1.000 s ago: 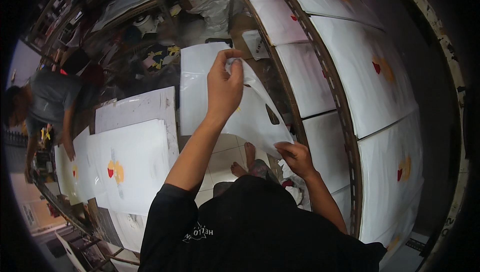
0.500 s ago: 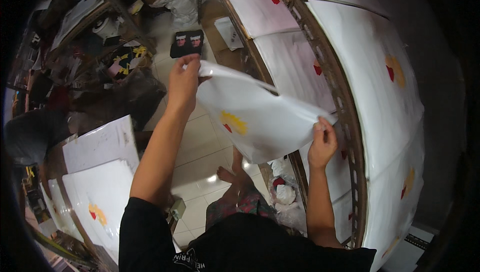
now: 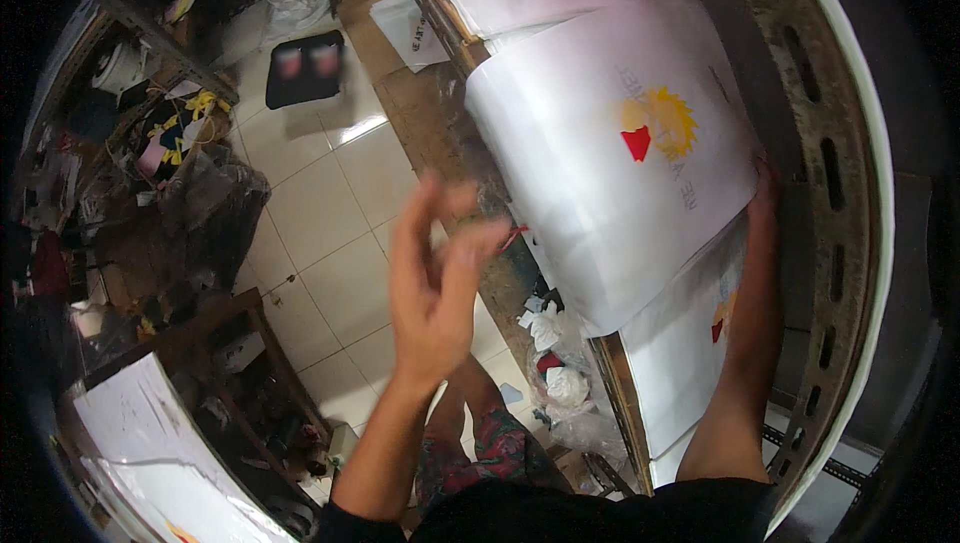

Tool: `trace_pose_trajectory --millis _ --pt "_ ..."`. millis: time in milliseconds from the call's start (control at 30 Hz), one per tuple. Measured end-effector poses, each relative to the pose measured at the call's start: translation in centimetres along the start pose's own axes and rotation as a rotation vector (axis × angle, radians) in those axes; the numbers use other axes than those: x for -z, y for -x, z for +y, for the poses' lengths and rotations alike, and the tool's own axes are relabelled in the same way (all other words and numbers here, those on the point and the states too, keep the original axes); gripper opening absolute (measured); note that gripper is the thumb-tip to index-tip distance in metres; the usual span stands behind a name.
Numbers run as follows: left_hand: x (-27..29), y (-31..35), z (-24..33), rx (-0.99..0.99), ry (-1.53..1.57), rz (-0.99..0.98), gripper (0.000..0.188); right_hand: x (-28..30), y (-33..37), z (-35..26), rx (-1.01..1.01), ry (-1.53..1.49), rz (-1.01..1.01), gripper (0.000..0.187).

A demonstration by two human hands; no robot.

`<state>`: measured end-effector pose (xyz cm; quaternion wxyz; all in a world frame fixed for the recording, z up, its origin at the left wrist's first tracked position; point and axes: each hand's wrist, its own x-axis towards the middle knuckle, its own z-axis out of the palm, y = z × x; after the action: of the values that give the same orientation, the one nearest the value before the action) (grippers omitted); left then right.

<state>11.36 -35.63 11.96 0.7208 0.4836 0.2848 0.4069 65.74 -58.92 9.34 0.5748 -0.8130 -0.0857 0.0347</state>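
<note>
A white sheet [image 3: 560, 143] with a yellow and red print lies on the lower shelf level at right, its near left edge curling over the shelf's rim. My right hand [image 3: 765, 185] grips the sheet's right edge; most of its fingers are hidden. To the left of the sheet, above the floor, my left hand [image 3: 440, 288] is empty, with fingers apart and slightly blurred. More white printed sheets [image 3: 680, 363] lie below and beyond this one.
A perforated metal shelf beam [image 3: 835, 193] runs close past my right arm. Plastic bags [image 3: 570, 393] bulge beside the shelf foot. A black printed item [image 3: 305, 71] lies on the tiled floor. Stacked white sheets [image 3: 160, 433] stand at lower left, near a cluttered rack [image 3: 180, 93].
The white sheet has moved right, from between both hands over the floor onto the shelf. My left hand has let go of it. My right hand has reached farther in under the upper beam.
</note>
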Motion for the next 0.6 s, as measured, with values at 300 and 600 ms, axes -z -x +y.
trace_pose_trajectory --millis 300,600 --pt "8.2 24.4 -11.0 0.866 -0.537 -0.308 0.04 8.7 -7.7 5.6 -0.078 0.195 0.072 0.049" --pt "9.7 27.6 -12.0 0.706 -0.764 -0.232 0.034 -1.2 -5.2 -2.6 -0.4 0.28 0.361 0.045"
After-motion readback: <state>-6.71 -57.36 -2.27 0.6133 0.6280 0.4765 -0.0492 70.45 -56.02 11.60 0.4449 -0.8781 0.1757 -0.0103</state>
